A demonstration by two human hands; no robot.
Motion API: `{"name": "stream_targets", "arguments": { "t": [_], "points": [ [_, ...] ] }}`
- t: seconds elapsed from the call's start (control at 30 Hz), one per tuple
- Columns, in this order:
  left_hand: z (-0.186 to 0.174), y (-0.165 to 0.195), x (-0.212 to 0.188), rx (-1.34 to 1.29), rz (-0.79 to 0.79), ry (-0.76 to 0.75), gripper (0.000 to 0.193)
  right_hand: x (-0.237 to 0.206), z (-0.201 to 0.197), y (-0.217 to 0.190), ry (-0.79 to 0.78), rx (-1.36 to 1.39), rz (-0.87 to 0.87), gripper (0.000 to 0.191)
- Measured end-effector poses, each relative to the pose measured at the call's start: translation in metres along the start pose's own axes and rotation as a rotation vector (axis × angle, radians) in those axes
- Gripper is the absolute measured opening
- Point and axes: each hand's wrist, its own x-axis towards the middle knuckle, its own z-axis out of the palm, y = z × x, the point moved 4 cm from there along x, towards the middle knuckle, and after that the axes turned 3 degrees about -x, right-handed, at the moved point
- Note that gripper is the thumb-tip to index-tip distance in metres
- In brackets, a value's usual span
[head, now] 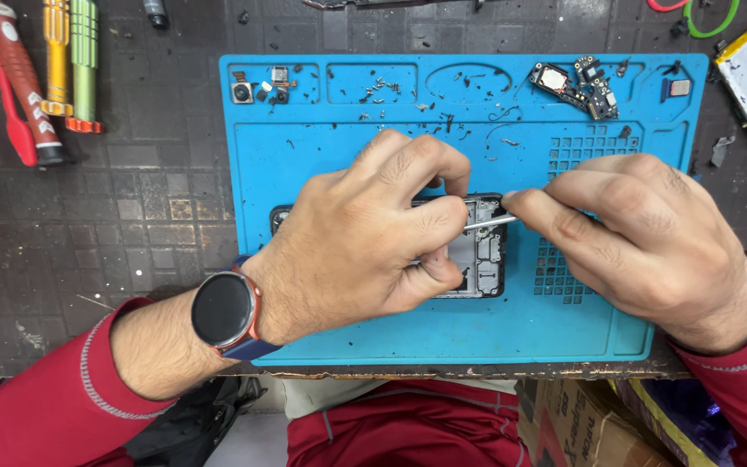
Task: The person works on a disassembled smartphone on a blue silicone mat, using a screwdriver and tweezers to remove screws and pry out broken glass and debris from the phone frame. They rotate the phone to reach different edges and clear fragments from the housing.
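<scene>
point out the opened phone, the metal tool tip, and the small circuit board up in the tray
opened phone (482, 251), head view: on the exposed inner frame, right of the left hand's fingers.
metal tool (488, 222), head view: on the thin shaft between both hands.
small circuit board (583, 86), head view: on the board's middle, top-right mat compartment.

An opened black phone (482, 251) lies flat, a thin metal tool (488, 222) across it.

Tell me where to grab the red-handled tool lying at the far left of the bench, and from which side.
Take the red-handled tool around the middle of its thick handle, coming straight down from above. It lies flat on the dark bench and runs roughly top to bottom, so close the fingers across its width. Its left side looks open, while the yellow and green tools lie close on its right.
</scene>
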Motion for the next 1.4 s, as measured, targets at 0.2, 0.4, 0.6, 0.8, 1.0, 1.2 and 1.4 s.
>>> {"name": "stream_targets", "arguments": {
  "t": [0.2, 0.4, 0.6, 0.8, 1.0, 1.2, 1.4],
  "points": [
    [-0.008, -0.003, 0.002, 0.0, 0.015, 0.079, 0.017, -0.024, -0.008, 0.03, 0.157, -0.03, 0.215, 0.033],
    [-0.007, -0.008, 0.0, -0.037, -0.085, 0.055, 0.013, -0.046, -0.003, 0.043, 0.224, -0.038, 0.244, 0.032],
    [-0.009, -0.005, 0.004, -0.133, -0.085, 0.113, 0.007, -0.044, 0.0, 0.04, 0.227, -0.059, 0.211, 0.031],
    [-0.016, -0.013, 0.01, -0.374, -0.211, 0.187, 0.011, -0.038, -0.002, 0.035, 0.203, -0.142, 0.165, 0.035],
    [-0.014, -0.024, 0.004, -0.467, -0.414, 0.192, 0.018, -0.032, -0.005, 0.031, 0.172, -0.145, 0.164, 0.036],
    [-0.015, -0.024, -0.003, -0.46, -0.231, 0.232, 0.032, -0.028, -0.006, 0.03, 0.16, -0.181, 0.108, 0.034],
    [-0.012, -0.029, -0.009, -0.492, -0.227, 0.23, 0.027, -0.032, -0.004, 0.031, 0.186, -0.11, 0.112, 0.035]
  ]
}}
